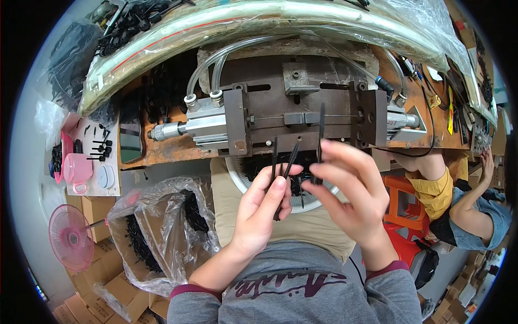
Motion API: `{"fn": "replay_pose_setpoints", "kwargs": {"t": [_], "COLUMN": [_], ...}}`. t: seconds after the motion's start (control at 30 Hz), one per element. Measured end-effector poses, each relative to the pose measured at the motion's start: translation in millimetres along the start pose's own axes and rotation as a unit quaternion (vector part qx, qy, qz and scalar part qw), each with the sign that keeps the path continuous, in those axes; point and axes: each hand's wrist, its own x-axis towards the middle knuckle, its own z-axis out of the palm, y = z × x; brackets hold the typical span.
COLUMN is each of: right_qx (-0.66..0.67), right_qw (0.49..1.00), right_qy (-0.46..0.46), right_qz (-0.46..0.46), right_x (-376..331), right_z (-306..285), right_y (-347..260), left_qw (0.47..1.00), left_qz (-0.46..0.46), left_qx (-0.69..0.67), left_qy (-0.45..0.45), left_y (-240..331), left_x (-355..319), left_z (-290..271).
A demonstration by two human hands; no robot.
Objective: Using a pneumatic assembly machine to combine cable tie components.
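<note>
My left hand (259,208) is closed around several thin black plastic sticks (274,154), which poke up past its fingers and out below them. Close by on the right, my right hand (356,197) pinches one more black stick (322,121) upright between thumb and fingers; its lower end is partly covered. Both hands are over a round white basin (236,175) holding loose black parts, in front of a metal clamping fixture (324,137). Small metal blocks (302,117) sit at the fixture's centre, between two side cylinders, apart from my hands.
Clear hoses (208,59) arch over the fixture on the wooden bench (167,154). At left are a plastic-lined box (162,232) of black parts, a pink fan (72,237) and a pink cup (79,168). A co-worker (475,210) sits at right, near an orange stool (399,202).
</note>
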Motion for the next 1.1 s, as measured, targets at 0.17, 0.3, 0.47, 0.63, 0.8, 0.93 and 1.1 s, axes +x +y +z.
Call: {"fn": "replay_pose_setpoints", "kwargs": {"t": [0.17, 0.3, 0.47, 0.63, 0.8, 0.93, 1.1], "right_qx": [-0.097, -0.188, -0.222, -0.243, -0.099, 0.072, 0.014], "right_qw": [0.990, 0.975, 0.968, 0.961, 0.994, 0.993, 0.983], "right_qy": [-0.098, -0.121, -0.113, -0.128, -0.047, -0.085, -0.172], "right_qz": [0.001, -0.009, -0.004, 0.006, -0.029, -0.044, -0.069], "right_x": [0.3, 8.0, 16.1, 15.7, 16.5, 6.7, -0.5], "right_z": [8.6, 9.8, 13.2, 12.3, 13.8, 2.1, 5.2], "right_y": [14.4, 12.0, 8.7, 6.9, 7.3, -20.5, -20.3], "left_qw": [0.999, 0.998, 0.997, 0.994, 0.994, 0.998, 1.000], "left_qz": [0.036, 0.047, 0.044, 0.029, 0.009, -0.007, -0.005], "left_qx": [-0.006, -0.029, -0.067, -0.101, -0.105, -0.063, -0.025], "left_qy": [-0.003, -0.002, -0.001, -0.019, 0.002, 0.014, 0.015], "left_y": [1.4, 4.0, 3.8, 5.2, 8.1, 11.6, 13.3], "left_x": [-3.4, -3.4, -4.5, -3.2, -2.1, -2.0, -1.5], "left_z": [-0.7, -1.4, -1.2, -2.8, 0.0, 6.1, 20.9]}}
